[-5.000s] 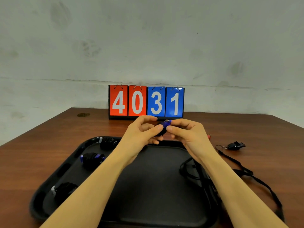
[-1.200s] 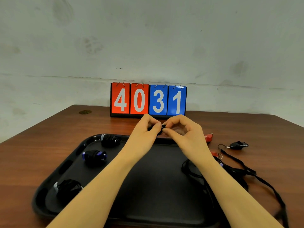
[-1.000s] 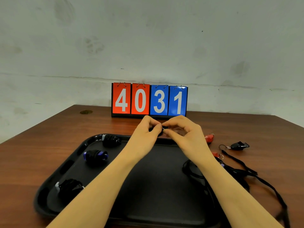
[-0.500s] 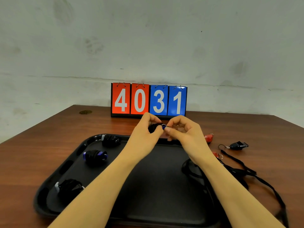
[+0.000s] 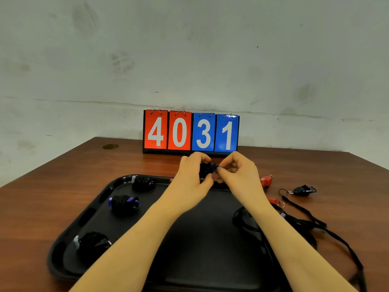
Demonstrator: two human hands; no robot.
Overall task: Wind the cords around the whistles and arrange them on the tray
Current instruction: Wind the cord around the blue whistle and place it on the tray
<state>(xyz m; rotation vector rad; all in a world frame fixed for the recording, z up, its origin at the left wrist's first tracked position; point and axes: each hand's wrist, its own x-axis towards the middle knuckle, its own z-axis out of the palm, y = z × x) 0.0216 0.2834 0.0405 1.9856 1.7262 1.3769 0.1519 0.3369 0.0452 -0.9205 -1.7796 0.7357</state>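
Note:
A blue whistle wrapped in black cord is held above the far edge of the black tray. My left hand grips its body. My right hand pinches its blue end with thumb and forefinger. Three wound whistles lie along the tray's left side: one at the far corner, a blue one in the middle, one near the front. Loose black cords trail off the tray's right edge.
On the wooden table right of the tray lie a black whistle and two red whistles, cords unwound. A flip scoreboard reading 4031 stands at the table's far edge against the wall.
The blue whistle's body is now mostly covered in wound cord. Both hands stayed above the tray's far edge, and my right hand shifted from holding the whistle to pinching its end.

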